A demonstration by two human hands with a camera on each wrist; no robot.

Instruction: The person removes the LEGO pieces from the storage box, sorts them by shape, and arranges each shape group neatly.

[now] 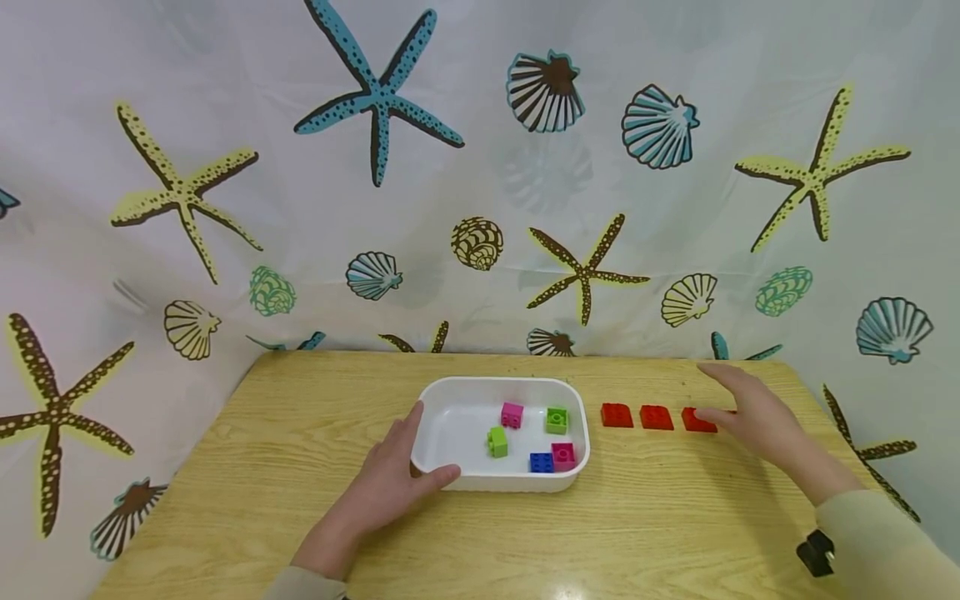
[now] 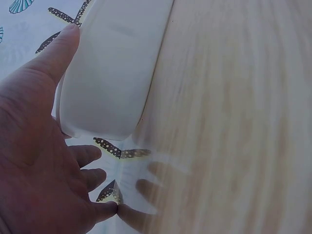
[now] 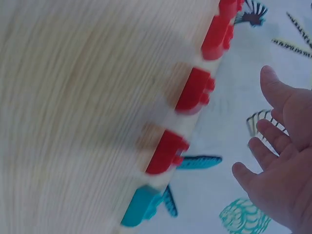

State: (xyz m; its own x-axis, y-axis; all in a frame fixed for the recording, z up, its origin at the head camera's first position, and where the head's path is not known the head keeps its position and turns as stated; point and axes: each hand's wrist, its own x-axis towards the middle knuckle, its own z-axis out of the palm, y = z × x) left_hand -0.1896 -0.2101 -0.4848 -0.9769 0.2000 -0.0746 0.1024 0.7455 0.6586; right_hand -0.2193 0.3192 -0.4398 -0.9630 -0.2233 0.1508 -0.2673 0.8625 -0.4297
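My left hand point(image 1: 382, 483) is at the left end of a white plastic box point(image 1: 457, 482), thumb along its front rim and fingers by its left end. In the left wrist view the thumb lies against the box wall point(image 2: 107, 73), with the other visible fingers loosely extended below. My right hand point(image 1: 761, 417) hovers over the right end of a row of red toy bricks point(image 1: 656, 417), fingers spread and nothing in them. The right wrist view shows several red bricks point(image 3: 194, 90) and a teal brick point(image 3: 141, 205) at the row's end; the hand hides the teal one in the head view.
Inside the box lie pink bricks point(image 1: 512, 415), green bricks point(image 1: 557, 420) and a blue brick point(image 1: 542, 462). The wooden table point(image 1: 315, 417) meets a white curtain point(image 1: 450, 325) with starfish and shell prints at its back and sides.
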